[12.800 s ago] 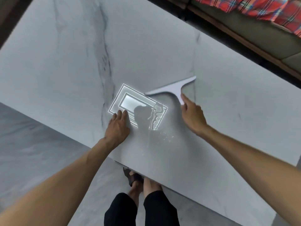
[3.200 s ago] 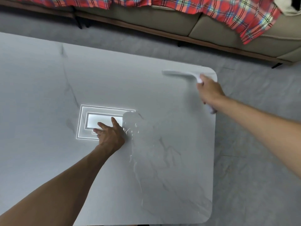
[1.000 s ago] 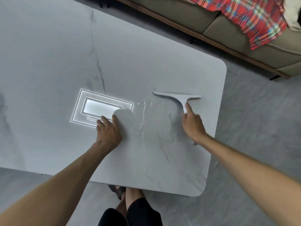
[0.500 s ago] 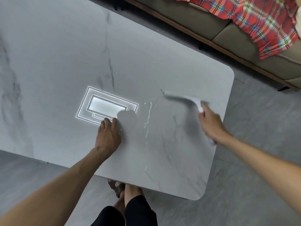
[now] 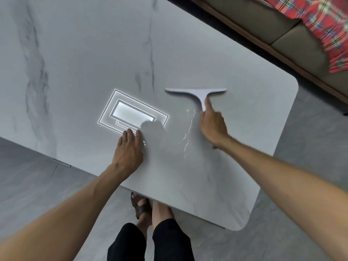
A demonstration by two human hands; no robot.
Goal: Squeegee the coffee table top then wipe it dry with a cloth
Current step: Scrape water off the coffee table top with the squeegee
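The grey marble-look coffee table top fills most of the view. A white T-shaped squeegee lies with its blade on the top, right of centre. My right hand grips its handle, index finger stretched along the stem. A thin streak of water glistens just left of that hand. My left hand rests flat on the table near its front edge, fingers together, holding nothing. No cloth is in view.
A bright reflection of a ceiling light shines on the top by my left fingers. A sofa with a red plaid blanket stands beyond the far edge. My legs and sandalled feet are under the front edge.
My right hand has drawn the squeegee left, away from the table's right edge, and its blade now sits sharp and still. My left hand stays planted in the same spot.
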